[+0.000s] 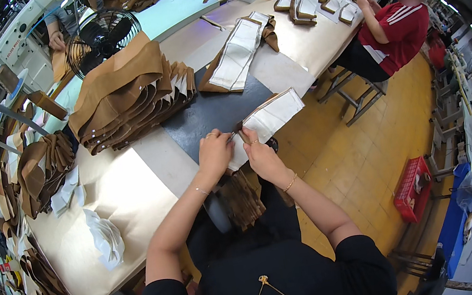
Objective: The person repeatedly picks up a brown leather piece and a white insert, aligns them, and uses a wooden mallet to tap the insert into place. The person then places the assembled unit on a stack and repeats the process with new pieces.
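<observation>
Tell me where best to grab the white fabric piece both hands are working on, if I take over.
Probably the near end of the white fabric piece, where the left hand and right hand already pinch it. Come from the person's side, over the table edge: the far end fans out flat and unsupported toward the aisle, so it would likely flop.

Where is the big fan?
In the head view, the fan stands at the upper left, on the table, just behind the tall brown fabric stack.
</observation>
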